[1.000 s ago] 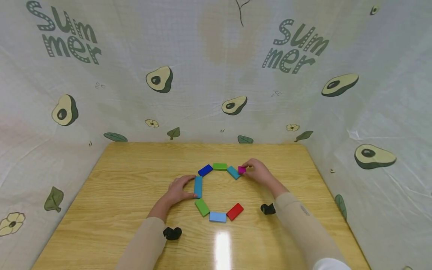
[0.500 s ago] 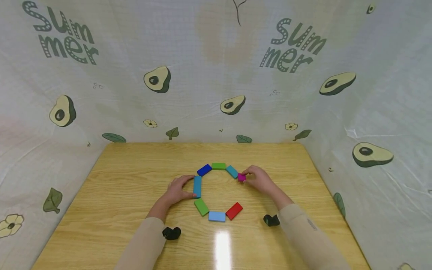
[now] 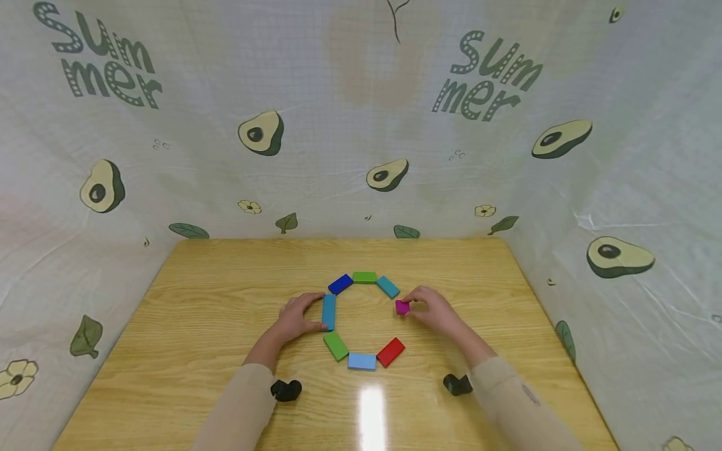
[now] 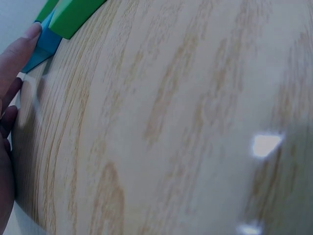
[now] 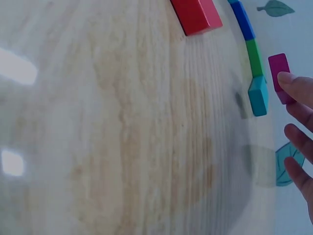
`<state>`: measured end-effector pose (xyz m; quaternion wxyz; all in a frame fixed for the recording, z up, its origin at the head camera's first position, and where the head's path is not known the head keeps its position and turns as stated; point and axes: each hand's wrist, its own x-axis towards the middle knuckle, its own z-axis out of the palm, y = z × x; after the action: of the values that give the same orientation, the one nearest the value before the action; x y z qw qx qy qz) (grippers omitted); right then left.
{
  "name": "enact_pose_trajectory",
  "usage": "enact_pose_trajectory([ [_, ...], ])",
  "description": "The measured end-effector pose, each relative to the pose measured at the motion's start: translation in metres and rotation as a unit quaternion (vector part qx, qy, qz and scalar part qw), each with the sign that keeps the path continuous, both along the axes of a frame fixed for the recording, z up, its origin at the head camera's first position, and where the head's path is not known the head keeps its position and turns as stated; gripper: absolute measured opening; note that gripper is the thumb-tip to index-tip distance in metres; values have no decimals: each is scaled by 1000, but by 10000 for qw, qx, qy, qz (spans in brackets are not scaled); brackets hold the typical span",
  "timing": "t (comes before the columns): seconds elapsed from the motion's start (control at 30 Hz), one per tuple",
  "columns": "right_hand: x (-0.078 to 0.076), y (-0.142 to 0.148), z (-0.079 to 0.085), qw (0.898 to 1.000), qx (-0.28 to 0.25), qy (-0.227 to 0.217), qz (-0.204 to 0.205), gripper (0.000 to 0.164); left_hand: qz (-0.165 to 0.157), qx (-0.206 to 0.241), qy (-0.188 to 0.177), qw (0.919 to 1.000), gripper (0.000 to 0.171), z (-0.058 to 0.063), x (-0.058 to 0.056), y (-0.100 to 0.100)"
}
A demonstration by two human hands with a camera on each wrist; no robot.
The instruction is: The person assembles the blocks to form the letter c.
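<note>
My right hand [image 3: 437,311] pinches a magenta block [image 3: 402,307] between thumb and fingers, at the right side of a ring of flat rectangular blocks. In the right wrist view the magenta block [image 5: 279,68] appears raised off the table, apart from the turquoise block [image 5: 259,96]. On the ring's left side my left hand [image 3: 296,316] holds a medium-blue block [image 3: 329,312], index finger at its far end and thumb at its near end. The left wrist view has the thumb [image 4: 30,36] against this block [image 4: 48,41], beside a green block [image 4: 73,17].
Around the ring lie a dark blue block [image 3: 341,284], a green block [image 3: 364,277], a turquoise block [image 3: 387,287], another green block [image 3: 336,346], a light blue block [image 3: 362,361] and a red block [image 3: 391,352]. Printed cloth [image 3: 316,188] encloses the wooden table [image 3: 225,269].
My right hand has moved the magenta block toward me, from beside the turquoise block to the gap above the red one. The left hand stays at the medium-blue block.
</note>
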<state>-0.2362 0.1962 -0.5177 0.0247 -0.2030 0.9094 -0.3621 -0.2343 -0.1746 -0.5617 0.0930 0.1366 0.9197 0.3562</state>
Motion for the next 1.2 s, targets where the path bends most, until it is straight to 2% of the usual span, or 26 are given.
enact_pose_trajectory([
  [0.17,11,0,-5,10000,-36,19,54,25,13,3,-57,10000,84,1,0,0],
  [0.37,23,0,-11,9998,-69,-119,-109,24,25,-5,18,10000,84,3,1,-1],
  [0.47,29,1,-14,9998,-120,-45,-138,25,24,11,30,10000,83,4,2,-1],
  [0.7,41,3,-20,9991,-407,15,-149,25,20,60,68,10000,83,5,2,0],
  [0.9,47,3,-23,9982,-536,-141,-220,24,28,77,55,10000,83,5,1,1],
  [1.2,54,1,-31,9978,-529,-16,-402,23,20,42,91,9999,83,4,1,0],
])
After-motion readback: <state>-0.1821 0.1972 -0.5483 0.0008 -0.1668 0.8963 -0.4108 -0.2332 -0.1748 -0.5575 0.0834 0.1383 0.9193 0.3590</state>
